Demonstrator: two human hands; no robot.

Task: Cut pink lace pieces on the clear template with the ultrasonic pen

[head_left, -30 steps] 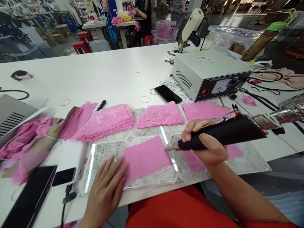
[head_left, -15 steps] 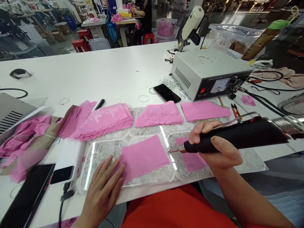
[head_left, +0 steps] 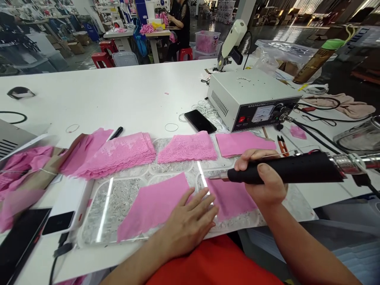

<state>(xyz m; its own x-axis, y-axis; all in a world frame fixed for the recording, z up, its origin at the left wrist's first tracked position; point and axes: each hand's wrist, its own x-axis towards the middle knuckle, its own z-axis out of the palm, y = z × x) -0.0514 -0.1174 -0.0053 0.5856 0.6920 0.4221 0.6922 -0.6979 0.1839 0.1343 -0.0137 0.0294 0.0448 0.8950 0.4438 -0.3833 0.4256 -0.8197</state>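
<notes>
My left hand (head_left: 191,219) lies with fingers outstretched between two pink fabric pieces. It covers the right part of the left fabric piece (head_left: 154,206), and its fingertips reach the edge of the right fabric piece (head_left: 230,200). My right hand (head_left: 267,182) is wrapped round the black handle of a handheld ultrasonic welder (head_left: 297,168). The welder's thin metal tip points left at the top left corner of the right piece; whether it touches cannot be made out. Both pieces lie on a clear sectioned plastic sheet (head_left: 99,198).
Behind lie stacked lace pieces (head_left: 124,152), a second lace stack (head_left: 190,147) and plain pink pieces (head_left: 245,142). A phone (head_left: 200,120) rests near the grey control box (head_left: 252,95). Orange snips (head_left: 282,145) are at right, a white power bank (head_left: 69,206) at left. A person sits far back.
My left hand has moved right, from the left piece's left edge to its right side. The left piece appears shifted left. The welder's tip is now by the right piece's corner.
</notes>
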